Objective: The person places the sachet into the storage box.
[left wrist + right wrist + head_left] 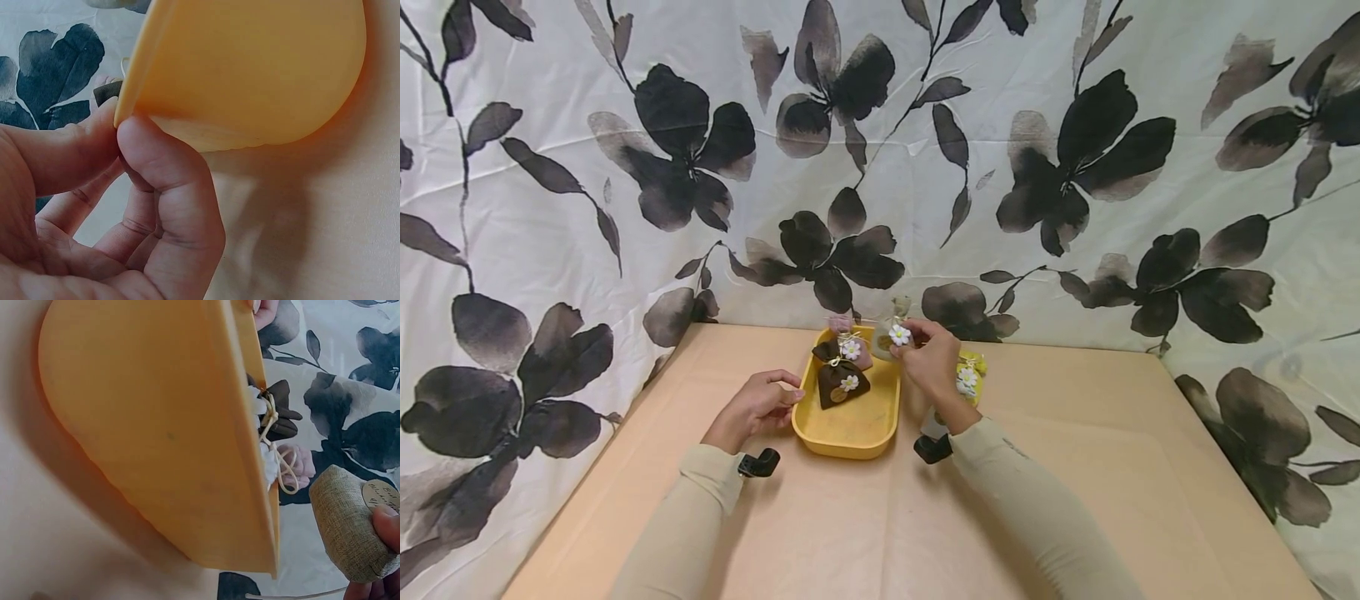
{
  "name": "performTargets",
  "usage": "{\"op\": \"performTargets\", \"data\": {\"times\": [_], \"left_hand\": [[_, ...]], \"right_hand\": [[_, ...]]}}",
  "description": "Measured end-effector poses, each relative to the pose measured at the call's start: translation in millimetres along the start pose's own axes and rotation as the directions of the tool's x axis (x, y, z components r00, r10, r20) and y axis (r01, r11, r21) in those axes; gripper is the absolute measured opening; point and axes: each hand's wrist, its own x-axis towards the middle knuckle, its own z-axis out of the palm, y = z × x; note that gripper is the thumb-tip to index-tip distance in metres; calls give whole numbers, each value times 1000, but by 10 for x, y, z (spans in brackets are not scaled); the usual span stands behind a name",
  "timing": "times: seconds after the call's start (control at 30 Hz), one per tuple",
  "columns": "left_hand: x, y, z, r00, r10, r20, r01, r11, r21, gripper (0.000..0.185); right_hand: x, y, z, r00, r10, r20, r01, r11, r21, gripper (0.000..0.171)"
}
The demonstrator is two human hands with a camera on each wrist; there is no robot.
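My left hand (762, 402) pinches the left rim of a yellow tray (250, 69) between thumb and forefinger. Inside the tray lie a dark brown drawstring pouch (842, 385), with a white flower and a round tag, and a pink pouch (862, 357) behind it. Over the tray's back right corner, my right hand (931, 358) holds a beige linen pouch (344, 525) with a round paper tag and a white flower. A yellow pouch (973, 371) with white flowers lies on the table just right of that hand, partly hidden by it.
A peach-coloured covering lies over the table (1075, 483). Behind it hangs a white cloth (955, 208) printed with dark flowers. Beneath my right wrist, a pale thing (934, 423) shows beside the black wrist camera (932, 449).
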Motion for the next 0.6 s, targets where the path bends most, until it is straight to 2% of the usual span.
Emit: {"op": "performTargets", "data": {"times": [0.6], "left_hand": [[24,-17,-9,1000,3,-18,-2,1000,17,34]], "right_hand": [[-15,18,223,999,-29,24,31,995,-99,28]]}}
